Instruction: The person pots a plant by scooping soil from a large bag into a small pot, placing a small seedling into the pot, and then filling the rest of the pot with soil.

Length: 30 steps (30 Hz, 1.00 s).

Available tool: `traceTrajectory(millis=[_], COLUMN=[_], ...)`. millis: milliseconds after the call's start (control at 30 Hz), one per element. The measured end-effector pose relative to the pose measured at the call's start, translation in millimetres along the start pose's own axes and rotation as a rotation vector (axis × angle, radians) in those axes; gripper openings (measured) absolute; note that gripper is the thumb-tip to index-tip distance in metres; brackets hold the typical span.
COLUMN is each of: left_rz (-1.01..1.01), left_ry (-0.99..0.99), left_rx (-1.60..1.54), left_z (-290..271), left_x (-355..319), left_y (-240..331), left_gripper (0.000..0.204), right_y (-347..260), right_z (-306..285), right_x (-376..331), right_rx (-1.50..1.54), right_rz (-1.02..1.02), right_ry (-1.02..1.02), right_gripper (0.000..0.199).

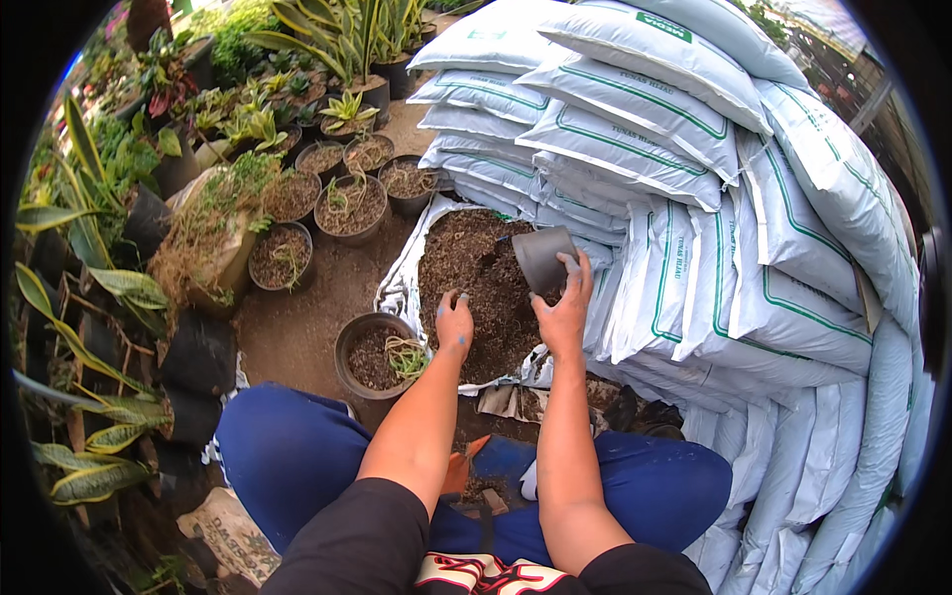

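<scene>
My right hand (563, 309) grips a small dark grey plant pot (545, 258), tilted on its side over a heap of brown potting soil (466, 258). Its fingers press against the pot's wall near the base. Over the near part of the heap is my left hand (455, 323), its fingertips at the soil and slightly apart, with nothing visible in them. The soil lies on an opened white sack (402, 273) spread on the ground in front of me.
White sacks with green lines (635, 129) are piled high on the right. A pot with a drooping green plant (372, 362) stands beside my left forearm. Several soil-filled pots (349, 208) and snake plants (119, 288) are at the left. My blue-clad knees (288, 436) frame the near side.
</scene>
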State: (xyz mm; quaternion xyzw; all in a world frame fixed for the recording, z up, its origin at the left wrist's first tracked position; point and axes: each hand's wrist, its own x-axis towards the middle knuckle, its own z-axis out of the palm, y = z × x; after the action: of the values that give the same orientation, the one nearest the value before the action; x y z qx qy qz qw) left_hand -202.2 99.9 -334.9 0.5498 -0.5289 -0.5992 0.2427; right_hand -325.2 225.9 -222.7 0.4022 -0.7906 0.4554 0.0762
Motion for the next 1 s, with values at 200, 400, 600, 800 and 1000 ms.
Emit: traceTrajectory(millis=[200, 400, 600, 800, 1000], left_rz=[0.149, 0.168, 0.202, 0.233, 0.210], left_ry=[0.031, 0.024, -0.014, -0.086, -0.230], left_rx=[0.643, 0.611, 0.633, 0.482, 0.321], left_z=[-11.7, -12.8, -5.1, 12.1, 25.7], left_x=[-30.1, -23.6, -25.9, -30.6, -20.9], left_y=[-3.2, -24.1, -35.2, -33.8, -27.7], left_gripper=[0.063, 0.073, 0.075, 0.074, 0.069], right_y=[15.0, 59.8, 36.4, -0.8, -1.5], right_z=[-22.5, -3.8, 25.1, 45.7, 61.8], right_x=[-1.6, -40.1, -57.6, -71.8, -68.2], right_rx=[-0.088, -0.145, -0.292, -0.239, 0.022], right_rz=[-0.028, 0.360, 0.817, 1.054, 1.079], right_ry=[0.135, 0.091, -0.055, -0.257, -0.281], right_gripper=[0.081, 0.081, 0.085, 0.101, 0.101])
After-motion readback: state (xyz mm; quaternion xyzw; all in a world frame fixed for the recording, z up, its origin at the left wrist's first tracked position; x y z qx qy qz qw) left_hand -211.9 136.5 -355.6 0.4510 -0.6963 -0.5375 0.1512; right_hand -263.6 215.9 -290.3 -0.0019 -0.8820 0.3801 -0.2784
